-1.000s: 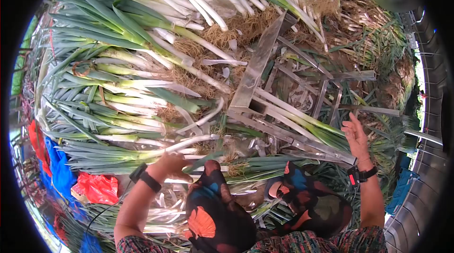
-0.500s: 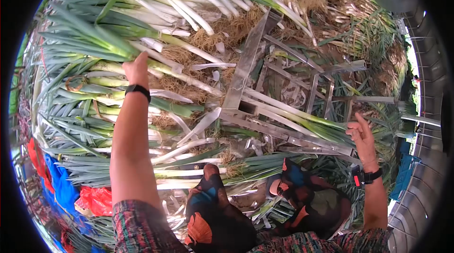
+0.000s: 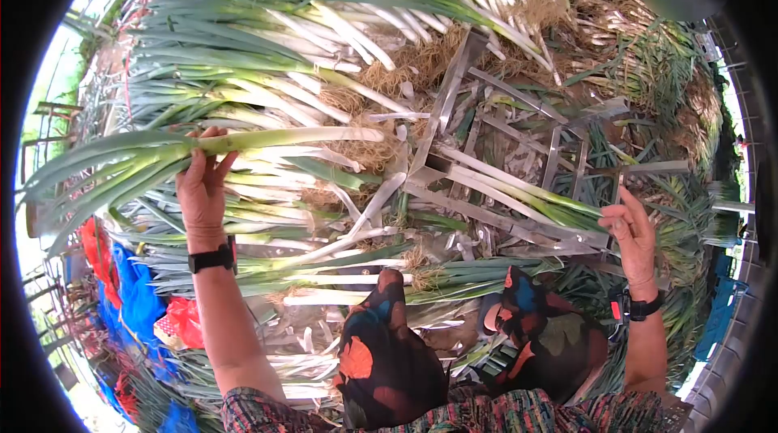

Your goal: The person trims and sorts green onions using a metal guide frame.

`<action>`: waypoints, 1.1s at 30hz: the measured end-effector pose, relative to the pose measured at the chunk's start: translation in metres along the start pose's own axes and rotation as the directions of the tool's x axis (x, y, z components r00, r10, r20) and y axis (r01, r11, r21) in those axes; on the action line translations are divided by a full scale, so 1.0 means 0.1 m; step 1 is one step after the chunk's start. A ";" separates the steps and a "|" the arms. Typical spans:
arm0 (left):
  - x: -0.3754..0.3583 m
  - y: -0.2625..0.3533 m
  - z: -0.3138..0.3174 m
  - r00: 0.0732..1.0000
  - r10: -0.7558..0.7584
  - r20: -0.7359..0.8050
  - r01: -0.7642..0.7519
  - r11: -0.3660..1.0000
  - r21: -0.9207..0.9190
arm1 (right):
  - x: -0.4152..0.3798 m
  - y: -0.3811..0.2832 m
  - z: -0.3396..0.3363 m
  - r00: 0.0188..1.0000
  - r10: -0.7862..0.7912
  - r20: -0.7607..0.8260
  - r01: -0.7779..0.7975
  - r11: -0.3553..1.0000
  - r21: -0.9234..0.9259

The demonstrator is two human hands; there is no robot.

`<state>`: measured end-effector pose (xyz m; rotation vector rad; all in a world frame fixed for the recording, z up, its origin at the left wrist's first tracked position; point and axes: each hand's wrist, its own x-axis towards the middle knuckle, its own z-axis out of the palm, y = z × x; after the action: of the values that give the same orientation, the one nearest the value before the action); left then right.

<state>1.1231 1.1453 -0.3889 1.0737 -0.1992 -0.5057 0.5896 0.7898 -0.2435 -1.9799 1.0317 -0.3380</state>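
Observation:
A long green onion [image 3: 300, 136] with a pale stalk and drooping leaves lies across my left hand [image 3: 204, 178], whose thumb and fingers close round it where the leaves begin. It is raised over a heap of green onions [image 3: 267, 101] with roots attached. At the right, my right hand [image 3: 630, 230] has its fingers apart, with fingertips right at the leafy ends of several green onions [image 3: 519, 198]. Those stalks rest on a metal frame [image 3: 442, 109], their white ends toward its upright plate.
My knees [image 3: 389, 352] are at the bottom, below the metal frame. Rooty stalks and loose leaves [image 3: 632, 60] pile up at the upper right. Red plastic [image 3: 185, 321] and blue cloth [image 3: 134, 287] lie at the lower left; a blue crate [image 3: 720, 315] stands at the far right.
My left hand has lifted a green onion off the heap and brought it down and left, turning it nearly level. My right hand stays by the leaves on the frame. The view has shifted slightly.

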 end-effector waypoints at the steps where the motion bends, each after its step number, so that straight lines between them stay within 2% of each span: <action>1: -0.02 0.18 0.05 0.998 0.054 0.035 -0.055 0.997 0.050 | -0.07 -0.09 -0.02 1.000 -0.024 0.011 0.024 1.000 0.004; 3: -0.03 0.57 0.17 0.987 0.161 -0.004 -0.157 0.966 0.205 | -0.23 -0.19 -0.04 0.996 -0.091 0.017 0.090 0.996 0.028; 6: -0.14 1.17 0.73 0.955 0.292 0.059 -0.295 0.902 0.315 | -0.41 -0.38 0.02 0.978 -0.210 0.006 0.208 0.971 0.118; 8: -0.29 1.49 1.26 0.924 0.336 0.184 -0.383 0.826 0.413 | -0.51 -0.58 0.13 0.951 -0.307 0.032 0.300 0.944 0.140; 10: -0.43 1.58 1.79 0.875 0.375 0.306 -0.477 0.774 0.416 | -0.60 -1.04 0.26 0.827 -0.549 0.125 0.537 0.836 0.116; 11: -0.41 1.55 1.97 0.854 0.342 0.391 -0.494 0.769 0.407 | -0.67 -1.33 0.30 0.794 -0.574 0.201 0.560 0.819 0.129; 12: -0.45 1.49 2.21 0.815 0.334 0.473 -0.537 0.741 0.403 | -0.69 -1.57 0.33 0.632 -0.750 0.195 0.763 0.646 0.017; 13: -0.61 1.41 2.48 0.774 0.322 0.546 -0.578 0.712 0.399 | -0.71 -1.78 0.33 0.431 -0.873 0.227 0.902 0.422 -0.090; 15: -1.21 1.35 3.13 0.772 0.244 0.586 -0.604 0.569 0.559 | -0.81 -2.23 0.27 0.205 -0.956 0.208 0.935 0.128 -0.331; 16: -1.36 1.16 3.35 0.684 0.309 0.661 -0.674 0.615 0.410 | -0.86 -2.31 0.18 0.247 -0.943 0.220 0.864 0.112 -0.490; 18: -1.72 0.86 3.71 0.523 0.324 0.788 -0.827 0.417 0.377 | -0.90 -2.42 0.04 0.323 -0.917 0.235 0.658 0.039 -0.752; 19: -1.94 0.77 3.87 0.474 0.233 0.849 -0.880 0.154 0.449 | -0.89 -2.31 -0.03 0.438 -0.874 0.211 0.595 0.106 -0.797; 20: -2.18 0.69 3.98 0.394 0.253 0.883 -0.917 0.039 0.398 | -0.88 -2.12 -0.15 0.546 -0.818 0.178 0.518 0.163 -0.840; 21: -2.41 0.62 4.05 0.312 0.264 0.913 -0.936 -0.079 0.343 | -0.93 -1.99 -0.29 0.620 -0.758 0.200 0.533 0.221 -0.817; 22: -2.59 0.52 4.11 0.284 0.268 0.921 -0.944 -0.090 0.317 | -0.99 -1.87 -0.44 0.689 -0.690 0.223 0.539 0.282 -0.794; 23: -2.74 0.43 4.16 0.256 0.270 0.928 -0.951 -0.103 0.292 | -1.06 -1.74 -0.56 0.802 -0.564 0.195 0.489 0.433 -0.757; 24: -2.85 0.39 4.20 0.234 0.136 0.963 -0.968 -0.059 0.244 | -1.13 -1.60 -0.64 0.891 -0.419 0.175 0.409 0.573 -0.710; 27: -3.07 0.11 4.26 0.089 0.140 0.986 -0.995 0.059 0.081 | -1.32 -1.08 -0.82 0.871 -0.436 0.227 0.479 0.649 -0.591; 28: -3.14 0.13 4.27 0.073 0.137 0.988 -0.995 0.079 0.063 | -1.42 -1.07 -0.85 0.869 -0.448 0.209 0.473 0.632 -0.614; 30: -3.17 0.25 4.25 0.024 0.241 0.970 -1.000 0.025 0.018 | -1.61 -1.09 -0.94 0.871 -0.459 0.175 0.449 0.600 -0.662; 32: -3.07 0.17 4.16 0.028 0.283 0.959 -0.999 -0.033 0.039 | -1.72 -1.08 -1.09 0.887 -0.417 0.198 0.419 0.546 -0.725; 33: -2.94 0.06 4.10 0.070 0.275 0.959 -0.991 -0.090 0.098 | -1.77 -1.06 -1.16 0.895 -0.393 0.213 0.407 0.518 -0.752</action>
<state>0.7078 0.9679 -0.1648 1.3881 -2.0055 0.4933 0.4707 0.8912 -0.0659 -3.0518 0.7325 -0.0954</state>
